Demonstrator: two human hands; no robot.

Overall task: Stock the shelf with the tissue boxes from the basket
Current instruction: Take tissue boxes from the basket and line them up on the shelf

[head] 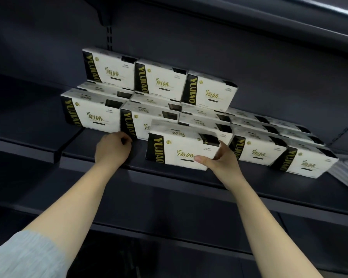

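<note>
Dark metal store shelving everywhere, slotted uprights [109, 38] at the back, one long dark shelf [100, 152] running left to right at about chest-to-head height. Stacked on it: white tissue boxes with a black YUJIAO band and gold lettering. Top row of three [159, 81] standing up on a lower layer, more rows behind and trailing off to the right [307, 163].

Right hand [217, 162] clamped on one tissue box [181, 151] at its right end, thumb across the lower front face, fingers curled up round the side near the black corner. Box sitting at the front of the shelf, between the second box of the front row [143, 125] and the one to its right [257, 149], slightly forward of both.

Left hand [114, 148] out at the bottom left corner of that second box, fingers curled in loosely, knuckles up; touching or just short of the box, can't tell, and nothing visibly held. Pale grey sleeve [26, 255] at bottom left. No basket in shot.
</note>
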